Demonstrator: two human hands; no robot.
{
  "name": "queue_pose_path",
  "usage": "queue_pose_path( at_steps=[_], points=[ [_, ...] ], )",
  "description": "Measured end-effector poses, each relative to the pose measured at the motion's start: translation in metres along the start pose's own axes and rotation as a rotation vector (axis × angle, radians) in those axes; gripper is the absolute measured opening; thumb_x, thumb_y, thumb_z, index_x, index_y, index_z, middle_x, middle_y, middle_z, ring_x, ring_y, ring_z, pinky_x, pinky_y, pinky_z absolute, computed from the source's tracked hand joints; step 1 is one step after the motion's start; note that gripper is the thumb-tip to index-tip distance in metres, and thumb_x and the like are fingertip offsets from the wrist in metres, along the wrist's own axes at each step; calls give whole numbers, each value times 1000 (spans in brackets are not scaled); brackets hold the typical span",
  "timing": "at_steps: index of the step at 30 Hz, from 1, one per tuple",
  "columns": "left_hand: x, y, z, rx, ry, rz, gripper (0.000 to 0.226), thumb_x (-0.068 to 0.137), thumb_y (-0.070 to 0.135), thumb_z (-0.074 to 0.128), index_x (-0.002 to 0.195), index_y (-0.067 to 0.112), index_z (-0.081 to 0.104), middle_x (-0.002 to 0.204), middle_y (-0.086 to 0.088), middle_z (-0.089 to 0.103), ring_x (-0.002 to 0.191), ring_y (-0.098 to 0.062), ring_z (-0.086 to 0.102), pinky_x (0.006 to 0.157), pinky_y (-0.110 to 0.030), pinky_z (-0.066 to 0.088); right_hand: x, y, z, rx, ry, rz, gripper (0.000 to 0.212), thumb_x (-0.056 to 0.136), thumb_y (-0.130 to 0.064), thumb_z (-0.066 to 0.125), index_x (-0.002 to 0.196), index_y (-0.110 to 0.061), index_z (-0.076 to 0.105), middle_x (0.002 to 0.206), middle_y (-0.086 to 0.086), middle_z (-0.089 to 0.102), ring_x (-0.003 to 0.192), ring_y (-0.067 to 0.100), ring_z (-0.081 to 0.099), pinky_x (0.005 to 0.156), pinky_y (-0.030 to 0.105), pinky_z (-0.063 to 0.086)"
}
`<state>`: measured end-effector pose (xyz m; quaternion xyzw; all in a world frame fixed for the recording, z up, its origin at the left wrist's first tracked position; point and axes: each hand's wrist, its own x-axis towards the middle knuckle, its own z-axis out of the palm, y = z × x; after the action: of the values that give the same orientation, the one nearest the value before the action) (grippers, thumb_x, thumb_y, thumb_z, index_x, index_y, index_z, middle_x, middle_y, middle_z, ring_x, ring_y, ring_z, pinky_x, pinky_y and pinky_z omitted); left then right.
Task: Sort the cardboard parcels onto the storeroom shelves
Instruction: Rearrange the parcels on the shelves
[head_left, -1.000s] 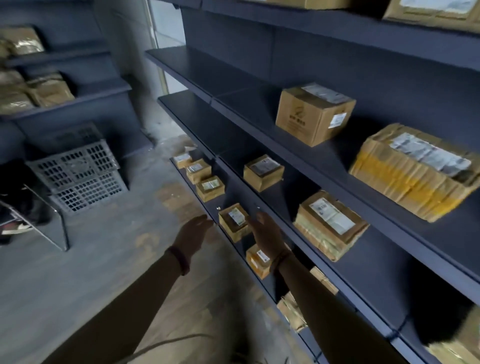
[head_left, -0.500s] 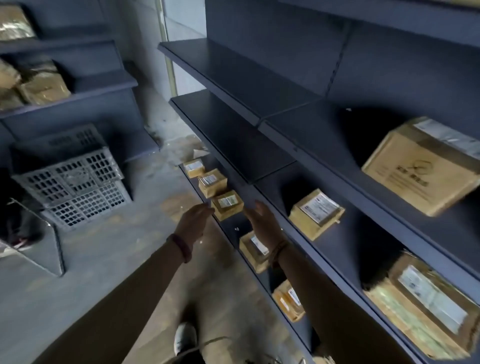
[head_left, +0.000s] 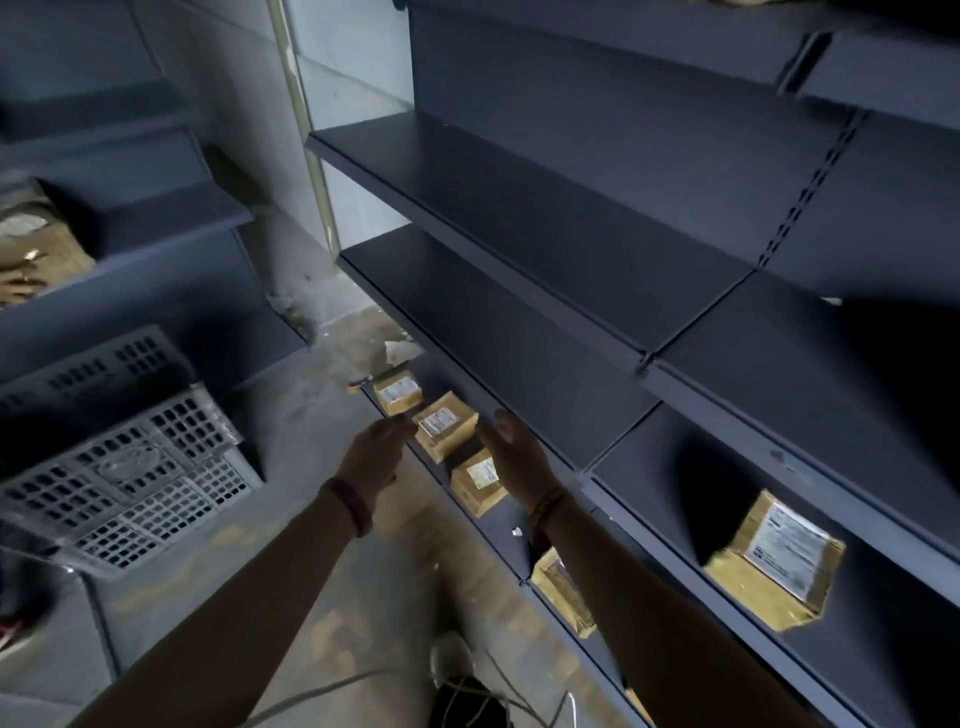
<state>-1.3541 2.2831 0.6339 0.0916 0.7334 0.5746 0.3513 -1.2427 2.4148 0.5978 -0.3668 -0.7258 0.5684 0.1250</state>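
As both arms reach for the lowest shelf (head_left: 498, 525), a small cardboard parcel (head_left: 445, 431) sits between the left hand (head_left: 375, 451) and right hand (head_left: 511, 457), fingers spread and holding nothing. Stiff and probably light, it should lift by its opposite sides. Since the previous frames, the hands have closed in around it.
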Motion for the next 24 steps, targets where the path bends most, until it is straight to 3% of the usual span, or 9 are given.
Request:
queue_pose_path(
  at_steps=[4, 9, 14, 21, 24],
  points=[
    [72, 20, -25, 14, 21, -28, 36, 98, 24, 48, 133, 17, 50, 123, -6, 54, 108, -21, 48, 89, -35, 38, 72, -21, 30, 35, -5, 15, 51, 98, -32, 52, 143, -12, 41, 142, 9, 49, 119, 13, 49, 91, 24, 36],
    [179, 49, -57, 27, 38, -33, 34, 98, 22, 49, 131, 14, 53, 116, -7, 55, 104, -21, 48, 88, -34, 37, 178, -47, 72, 32, -23, 32, 44, 100, -29, 50, 137, -6, 47, 137, 19, 54, 123, 31, 53, 93, 33, 44],
    [267, 85, -95, 34, 64, -17, 35, 97, 24, 51, 131, 16, 53, 117, -6, 55, 107, -21, 49, 91, -37, 39, 267, -80, 117, 28, -95, 49, 53, 100, -31, 50, 147, -9, 36, 151, 11, 41, 138, 24, 39, 111, 35, 34],
    [368, 111, -140, 36, 12, -70, 41, 97, 27, 52, 136, 17, 48, 136, -9, 50, 124, -27, 46, 94, -39, 40, 362, -103, 165, 7, -78, 100, 51, 98, -30, 53, 142, -7, 42, 143, 14, 49, 133, 26, 45, 104, 33, 37],
    [417, 114, -157, 48, -25, -105, 42, 96, 28, 53, 137, 17, 48, 134, -7, 50, 125, -26, 46, 92, -37, 39, 401, -103, 191, -36, -24, 89, 46, 98, -26, 55, 137, -3, 48, 134, 16, 55, 126, 29, 51, 99, 31, 38]
  ],
)
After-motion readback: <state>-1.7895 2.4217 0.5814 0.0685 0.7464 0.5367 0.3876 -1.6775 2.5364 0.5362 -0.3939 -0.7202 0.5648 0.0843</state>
